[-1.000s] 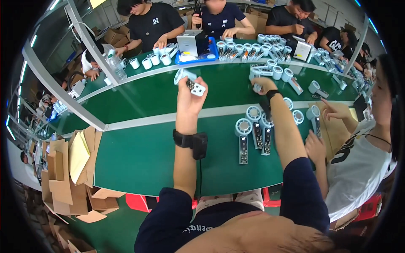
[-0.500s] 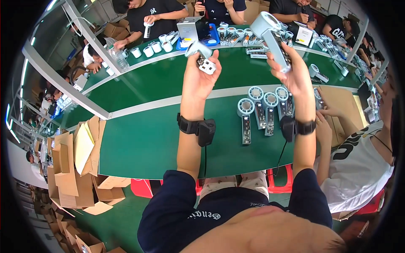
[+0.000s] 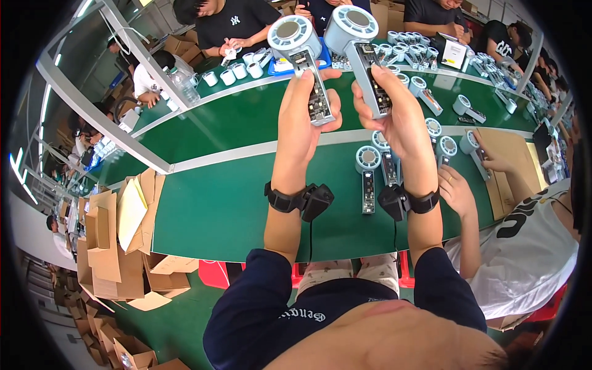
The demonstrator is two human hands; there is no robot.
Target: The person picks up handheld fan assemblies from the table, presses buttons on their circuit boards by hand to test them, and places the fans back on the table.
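Observation:
My left hand (image 3: 303,114) is closed around the handle of a light-blue handheld fan (image 3: 295,32), its thumb on the exposed circuit board. A second such fan (image 3: 351,23) is in my right hand (image 3: 398,108), gripped by the handle with its board also facing me. Both fans are raised side by side above the bench, round heads up. Below them, a handheld fan with an uncovered board (image 3: 368,185) lies on the green table, and several more lie partly behind my right forearm.
At right, a co-worker's hand (image 3: 457,192) reaches beside the fans; their other hand (image 3: 498,159) is by a fan on cardboard (image 3: 493,135). Several fans and a blue tray (image 3: 282,66) line the far green bench (image 3: 246,111). Open cartons (image 3: 117,246) stand at left.
My hands have come closer together. The fan in my left hand has turned upright, its board now facing me. The co-worker's hand has moved in by the fans on the table.

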